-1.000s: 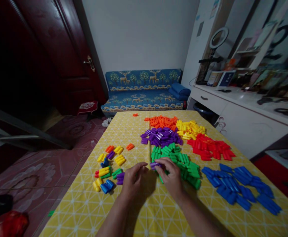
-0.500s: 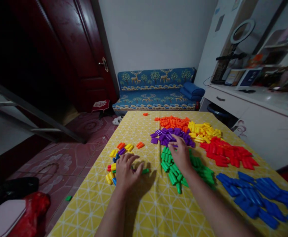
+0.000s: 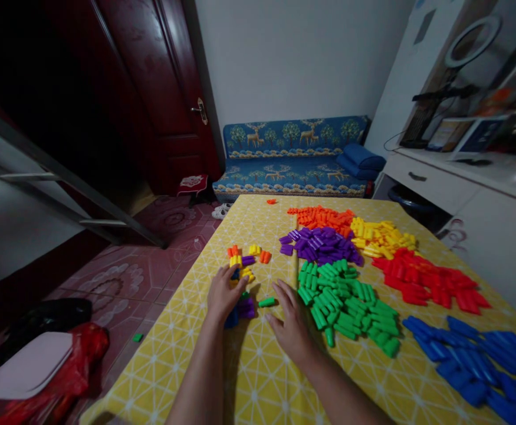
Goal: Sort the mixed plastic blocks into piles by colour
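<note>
My left hand rests over the left side of a small mixed group of plastic blocks, its fingers apart and slightly curled. Beside its fingertips are yellow blocks, and a purple block sits below its thumb. Part of this group is hidden under the hand. My right hand hovers low over the cloth with fingers spread, nothing in it. Just left of its fingertips lies a single green block. The green pile is directly to its right, and the purple pile lies beyond.
Orange, yellow, red and blue block piles cover the table's right side. A yellow patterned cloth covers the table. One green block is on the floor. Behind stands a blue sofa.
My right hand has moved left and nearer, from over the purple and green piles to beside the single green block. My left hand stays by the mixed group. The view has turned slightly left.
</note>
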A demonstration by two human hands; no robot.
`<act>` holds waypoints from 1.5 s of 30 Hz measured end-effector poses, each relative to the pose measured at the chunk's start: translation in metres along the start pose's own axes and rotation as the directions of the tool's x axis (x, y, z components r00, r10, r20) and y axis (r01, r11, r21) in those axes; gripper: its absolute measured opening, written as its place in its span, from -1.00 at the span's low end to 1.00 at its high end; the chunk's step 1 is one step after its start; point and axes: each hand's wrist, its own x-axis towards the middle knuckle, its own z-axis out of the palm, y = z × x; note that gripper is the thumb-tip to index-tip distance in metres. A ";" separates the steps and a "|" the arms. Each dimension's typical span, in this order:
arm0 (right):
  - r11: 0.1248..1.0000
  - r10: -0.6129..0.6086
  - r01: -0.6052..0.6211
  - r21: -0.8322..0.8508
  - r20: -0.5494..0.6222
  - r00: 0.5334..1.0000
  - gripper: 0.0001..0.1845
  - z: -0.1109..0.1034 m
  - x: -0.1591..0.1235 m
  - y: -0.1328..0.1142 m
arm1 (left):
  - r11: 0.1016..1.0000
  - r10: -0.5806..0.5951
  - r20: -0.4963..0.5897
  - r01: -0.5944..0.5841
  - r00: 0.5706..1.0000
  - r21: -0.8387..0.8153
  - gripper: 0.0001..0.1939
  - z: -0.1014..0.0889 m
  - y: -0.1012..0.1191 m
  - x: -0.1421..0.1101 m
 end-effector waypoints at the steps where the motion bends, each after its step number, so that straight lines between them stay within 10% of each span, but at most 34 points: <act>1: 1.000 0.002 -0.002 0.002 -0.005 1.000 -0.27 0.001 0.000 0.002 | 0.997 0.047 0.027 -0.045 0.999 -0.062 -0.46 0.004 0.004 -0.002; 7: 0.994 0.021 -0.012 0.107 -0.090 0.996 -0.28 0.009 -0.004 0.014 | 0.835 0.218 0.137 -0.112 0.966 -0.539 -0.53 0.013 0.031 -0.011; 13: 0.989 0.016 0.000 0.151 -0.103 0.995 -0.38 0.010 -0.005 0.016 | 0.950 0.027 -0.303 -0.120 0.952 -0.290 -0.61 0.005 0.027 0.043; 17: 0.985 0.034 -0.015 0.172 -0.108 0.994 -0.40 0.010 -0.005 0.015 | 0.997 -0.025 -0.050 0.029 0.998 0.067 -0.41 0.012 0.029 0.083; 25: 0.964 0.112 -0.083 0.252 -0.103 0.988 -0.40 0.015 -0.004 0.018 | 0.958 0.202 0.278 -0.249 0.939 0.146 -0.44 0.033 0.080 0.095; 36: 0.945 0.130 -0.090 0.313 -0.110 0.985 -0.45 0.020 -0.004 0.022 | 0.918 0.278 0.335 -0.351 0.900 0.184 -0.64 0.033 0.095 0.082; 45: 0.944 0.134 -0.086 0.317 -0.134 0.982 -0.47 0.017 -0.003 0.020 | 0.910 0.382 0.405 -0.414 0.830 -0.010 -0.69 -0.009 0.074 0.054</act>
